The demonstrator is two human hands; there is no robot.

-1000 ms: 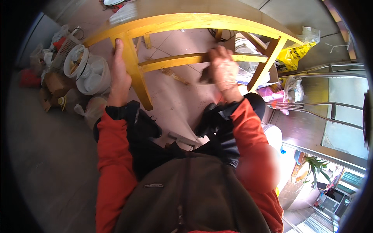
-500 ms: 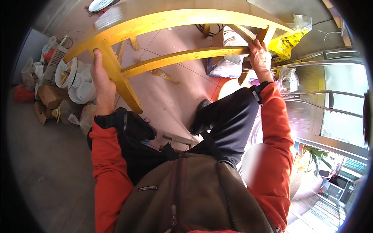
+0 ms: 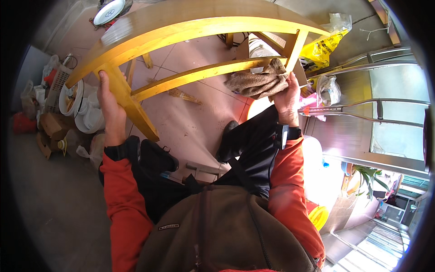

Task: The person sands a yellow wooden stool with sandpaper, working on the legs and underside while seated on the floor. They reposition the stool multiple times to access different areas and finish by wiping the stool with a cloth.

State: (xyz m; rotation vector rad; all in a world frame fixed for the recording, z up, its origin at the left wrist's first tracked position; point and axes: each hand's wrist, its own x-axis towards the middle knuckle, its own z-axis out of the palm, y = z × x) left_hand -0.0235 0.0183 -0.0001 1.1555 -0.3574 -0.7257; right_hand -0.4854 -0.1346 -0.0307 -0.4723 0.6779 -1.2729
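Note:
A yellow wooden piece of furniture (image 3: pixel 202 67), with a curved top edge, legs and a lower rail, is tipped toward me above my knees. My left hand (image 3: pixel 112 107) grips its left leg near the top edge, thumb along the wood. My right hand (image 3: pixel 286 96) holds a crumpled brown cloth (image 3: pixel 256 81) at the right end of the lower rail, where the cloth lies against the wood and partly hides that joint.
Nested white buckets (image 3: pixel 84 119), a plastic basket (image 3: pixel 56 88) and cardboard (image 3: pixel 55 126) crowd the left. Crutches (image 3: pixel 378 117) lean at the right beside a yellow bag (image 3: pixel 324 52). A white plate (image 3: pixel 108 11) lies at upper left, a potted plant (image 3: pixel 369 177) at lower right.
My right hand has moved rightward along the lower rail, then slightly down and left, and the brown cloth now shows plainly. The furniture and my left hand have shifted leftward in view.

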